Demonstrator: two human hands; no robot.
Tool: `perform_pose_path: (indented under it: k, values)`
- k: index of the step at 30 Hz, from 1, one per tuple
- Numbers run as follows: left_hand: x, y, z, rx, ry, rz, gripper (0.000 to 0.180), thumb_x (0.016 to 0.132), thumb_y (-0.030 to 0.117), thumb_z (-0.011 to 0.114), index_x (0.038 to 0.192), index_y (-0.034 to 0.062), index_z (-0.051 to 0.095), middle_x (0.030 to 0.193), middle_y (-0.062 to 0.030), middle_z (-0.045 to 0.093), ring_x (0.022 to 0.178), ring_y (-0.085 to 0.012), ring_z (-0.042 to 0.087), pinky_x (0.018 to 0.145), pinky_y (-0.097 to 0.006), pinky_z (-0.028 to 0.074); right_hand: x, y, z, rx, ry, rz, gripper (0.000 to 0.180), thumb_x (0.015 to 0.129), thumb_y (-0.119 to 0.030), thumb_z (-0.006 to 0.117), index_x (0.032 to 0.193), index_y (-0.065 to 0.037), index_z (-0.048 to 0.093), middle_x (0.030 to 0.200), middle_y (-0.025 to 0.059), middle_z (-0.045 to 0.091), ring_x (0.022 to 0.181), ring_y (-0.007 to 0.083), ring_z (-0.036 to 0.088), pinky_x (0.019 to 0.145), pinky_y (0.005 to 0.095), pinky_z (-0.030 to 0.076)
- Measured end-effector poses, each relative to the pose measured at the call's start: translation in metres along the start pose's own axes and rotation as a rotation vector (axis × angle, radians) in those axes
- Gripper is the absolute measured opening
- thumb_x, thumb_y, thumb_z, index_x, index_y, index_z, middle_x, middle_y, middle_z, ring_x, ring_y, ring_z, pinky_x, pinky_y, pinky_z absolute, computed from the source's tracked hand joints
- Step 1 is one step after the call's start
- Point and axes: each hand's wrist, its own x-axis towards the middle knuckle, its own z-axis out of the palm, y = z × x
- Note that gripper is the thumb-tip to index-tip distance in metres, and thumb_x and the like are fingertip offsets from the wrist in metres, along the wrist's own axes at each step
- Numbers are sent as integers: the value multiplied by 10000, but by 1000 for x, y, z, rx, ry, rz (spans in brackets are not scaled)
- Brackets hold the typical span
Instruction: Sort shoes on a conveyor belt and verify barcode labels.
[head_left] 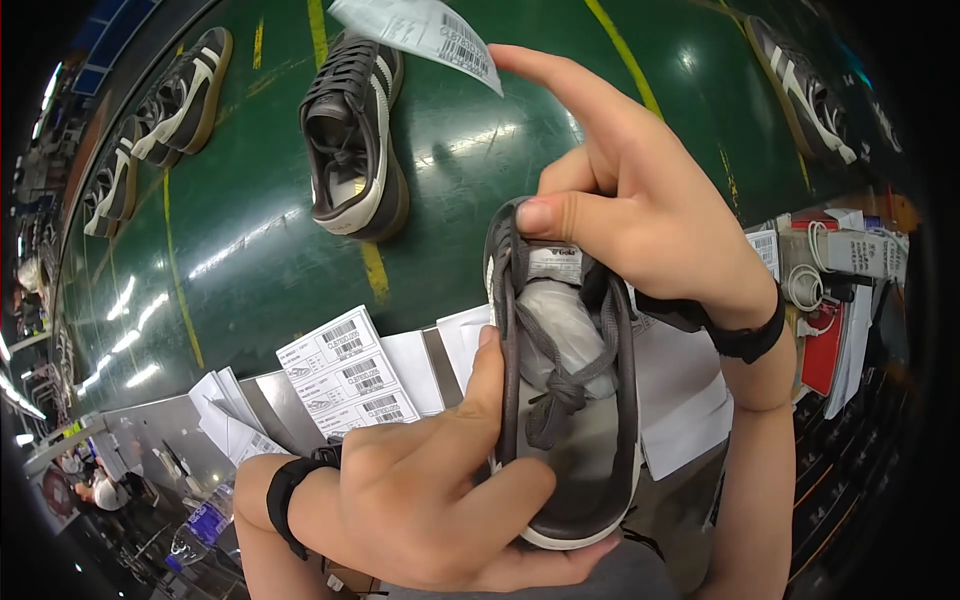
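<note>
A dark grey sneaker (572, 400) with knotted laces and pale padding inside is held up, its collar opening facing me. My left hand (430, 490) is closed around its heel end, fingers along the outer side and thumb at the rim. At the tongue end, my right hand (640, 190) pinches the shoe with its thumb and curled fingers. Its index finger stretches out, the tip touching the edge of a white barcode label (425, 40), which curls above the table. Another dark sneaker with white stripes (355, 140) stands beyond on the green surface.
The green surface (250, 270) has yellow lines. More sneakers stand at far left (190, 95) and far right (800, 90). Label sheets (345, 370) lie along the near ledge. Cables (805, 285) and a red item (822, 355) sit to the right, a bottle (200, 525) lower left.
</note>
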Motion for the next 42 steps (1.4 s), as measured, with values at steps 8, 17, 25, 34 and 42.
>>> perform_pose_path:
  k: [8,17,25,34,42]
  values:
    - [-22,-83,-8,-15,142,112,483,662,299,861,1015,15,692,1230,-294,599,571,-188,629,473,-239,500,-14,-47,-3,-604,270,-165,905,781,114,612,1526,47,103,854,154,736,745,179,728,737,241,553]
    - [6,-170,-35,506,75,-91,366,589,289,859,733,9,672,1174,-125,661,695,-294,677,605,-353,536,64,14,-2,-690,441,-701,878,786,-3,675,1507,18,175,964,250,647,789,353,635,755,423,526]
    - [-18,-4,-43,236,-287,11,384,636,331,814,635,71,530,1038,-161,681,433,-211,557,387,-319,422,-1,-11,61,-610,-38,-583,852,739,-41,747,1461,46,304,1272,263,560,840,339,667,779,382,544]
    - [-20,15,-45,198,-265,-3,408,668,353,759,563,90,466,979,-159,713,391,-123,496,352,-264,348,4,-6,59,-154,-5,-251,737,747,82,638,1432,-12,381,561,22,582,528,62,496,556,169,357]
    - [-13,14,-37,201,-215,31,463,691,384,741,521,94,424,922,-172,721,357,-106,402,348,-265,298,4,0,50,87,19,-93,749,811,52,661,1470,-10,309,567,-11,551,524,12,438,514,190,315]
